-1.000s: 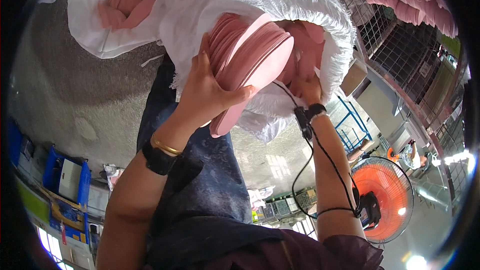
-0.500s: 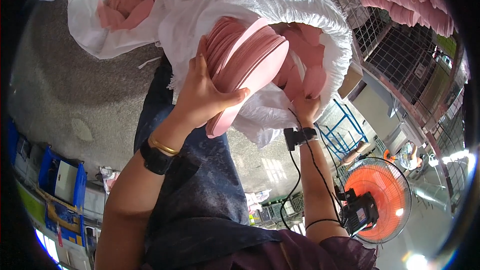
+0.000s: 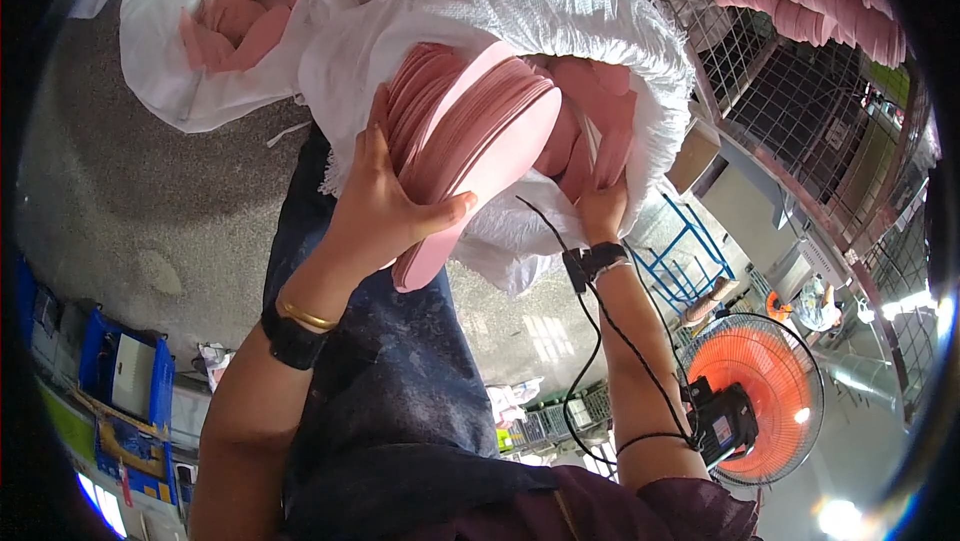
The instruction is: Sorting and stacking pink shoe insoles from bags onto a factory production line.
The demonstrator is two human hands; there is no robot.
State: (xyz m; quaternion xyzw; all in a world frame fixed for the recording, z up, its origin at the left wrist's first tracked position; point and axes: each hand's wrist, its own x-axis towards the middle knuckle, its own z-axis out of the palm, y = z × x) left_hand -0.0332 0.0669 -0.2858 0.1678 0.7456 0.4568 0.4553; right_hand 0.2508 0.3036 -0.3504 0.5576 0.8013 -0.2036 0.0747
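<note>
My left hand (image 3: 385,209) grips a thick stack of flat pink sole-shaped pieces (image 3: 470,141), thumb under the stack, holding it at the mouth of a white woven sack (image 3: 590,36). My right hand (image 3: 603,209) reaches into the same sack and its fingers are among more pink pieces (image 3: 590,146) inside; whether it grips one is hidden. A black band and cable run along my right wrist.
A second white sack (image 3: 190,71) with pink pieces lies at the upper left on the grey floor. An orange fan (image 3: 765,396) stands at the lower right. Wire racks (image 3: 790,91) with pink stacks are on the right. Blue crates (image 3: 120,391) sit at the lower left.
My right hand has moved deeper into the sack, down among the pink pieces. My left hand keeps the stack, shifted slightly upward at the sack's mouth.
</note>
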